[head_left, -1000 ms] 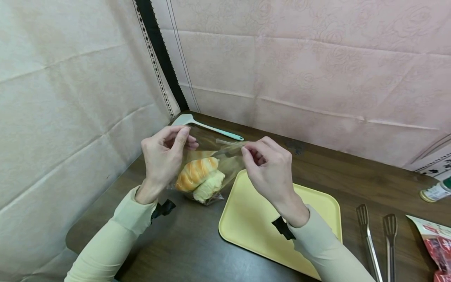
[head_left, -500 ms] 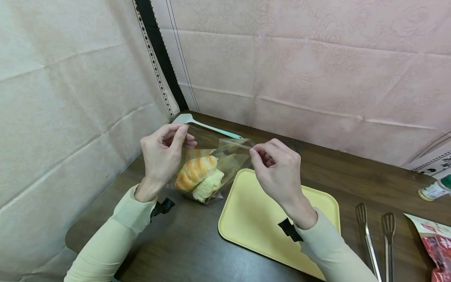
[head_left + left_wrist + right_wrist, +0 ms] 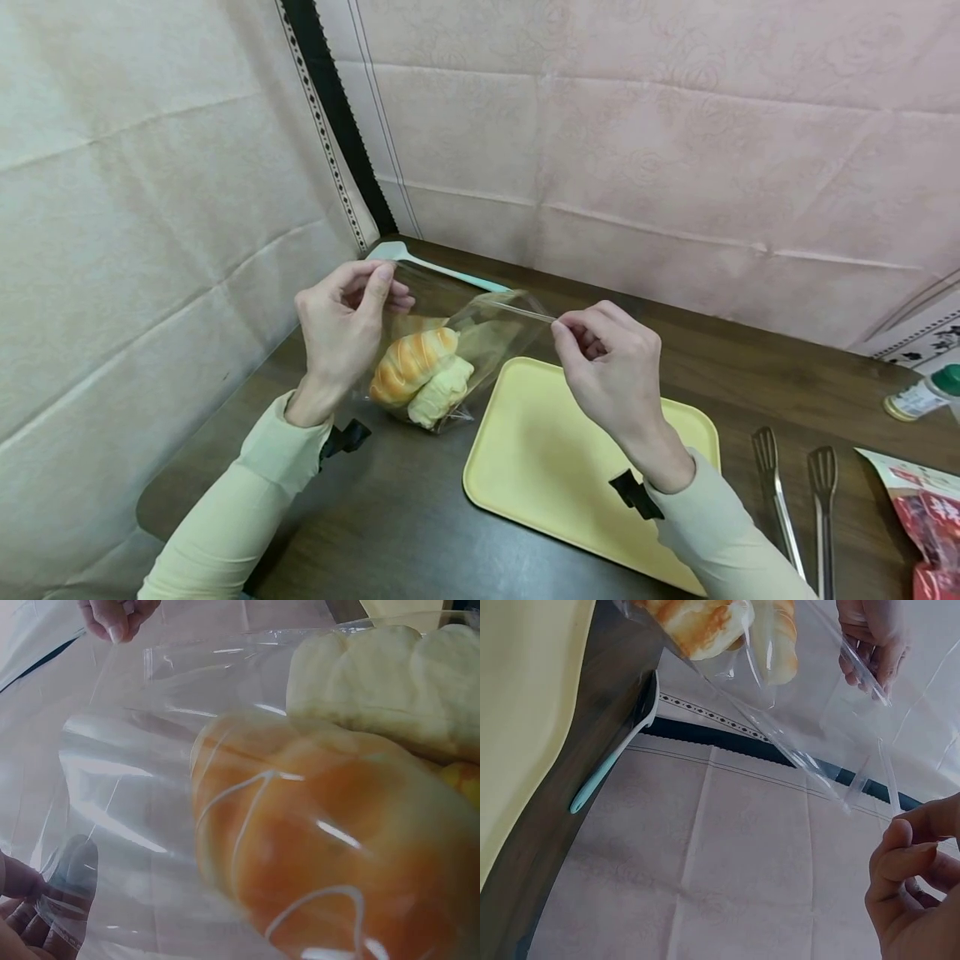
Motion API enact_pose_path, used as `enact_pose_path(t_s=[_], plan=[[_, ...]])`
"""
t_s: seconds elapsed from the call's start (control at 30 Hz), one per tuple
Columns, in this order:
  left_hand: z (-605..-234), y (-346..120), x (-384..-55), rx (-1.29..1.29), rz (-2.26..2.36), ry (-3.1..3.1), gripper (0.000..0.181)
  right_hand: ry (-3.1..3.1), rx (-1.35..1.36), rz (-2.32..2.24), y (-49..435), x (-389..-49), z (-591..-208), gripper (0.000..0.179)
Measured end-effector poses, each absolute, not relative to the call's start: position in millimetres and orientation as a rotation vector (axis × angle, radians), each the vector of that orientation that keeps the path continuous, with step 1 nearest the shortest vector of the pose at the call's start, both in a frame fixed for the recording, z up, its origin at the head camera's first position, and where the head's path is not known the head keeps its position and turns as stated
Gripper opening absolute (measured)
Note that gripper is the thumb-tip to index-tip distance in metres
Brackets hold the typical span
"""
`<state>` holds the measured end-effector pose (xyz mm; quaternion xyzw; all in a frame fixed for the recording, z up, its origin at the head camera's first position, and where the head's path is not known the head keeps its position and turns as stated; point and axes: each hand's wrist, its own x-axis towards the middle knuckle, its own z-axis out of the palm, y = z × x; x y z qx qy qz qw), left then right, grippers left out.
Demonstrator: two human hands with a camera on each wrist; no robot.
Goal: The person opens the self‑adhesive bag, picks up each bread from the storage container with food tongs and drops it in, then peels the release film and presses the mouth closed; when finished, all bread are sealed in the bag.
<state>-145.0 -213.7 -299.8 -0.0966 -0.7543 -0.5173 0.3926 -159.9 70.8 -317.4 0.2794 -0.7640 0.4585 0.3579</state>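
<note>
A clear plastic bag (image 3: pixel 491 321) holds a golden-brown bread roll (image 3: pixel 412 367) with white stripes and a pale, lumpy bread (image 3: pixel 442 392); more bread shows behind them. My left hand (image 3: pixel 341 321) pinches the bag's upper left corner between thumb and forefinger. Off to the right, my right hand (image 3: pixel 615 367) pinches the end of a thin clear strip (image 3: pixel 525 312). That strip runs taut from the fingertips towards the bag's mouth, also visible in the right wrist view as a narrow clear strip (image 3: pixel 889 780). In the left wrist view the roll (image 3: pixel 322 825) fills much of the picture.
Under my right forearm lies a yellow tray (image 3: pixel 525 467). A mint-green spatula (image 3: pixel 450 272) is behind the bag, near the wall cloth. Farther right are metal tongs (image 3: pixel 780 500) with slotted ends, a green-capped bottle (image 3: pixel 921 397) and a red-and-white packet (image 3: pixel 926 521).
My right hand has moved right and slightly down, drawing the clear strip along, and more of the strip shows. The left hand stays nearly in place at the bag's corner.
</note>
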Motion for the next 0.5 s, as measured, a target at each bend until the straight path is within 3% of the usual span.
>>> enact_pose_path(t_s=[0.5], plan=[[-300.9, -216.9, -147.5, -0.234, -1.342, -1.901, 0.02, -1.991, 0.681, 1.147, 90.0, -156.1, -320.2, 0.013]])
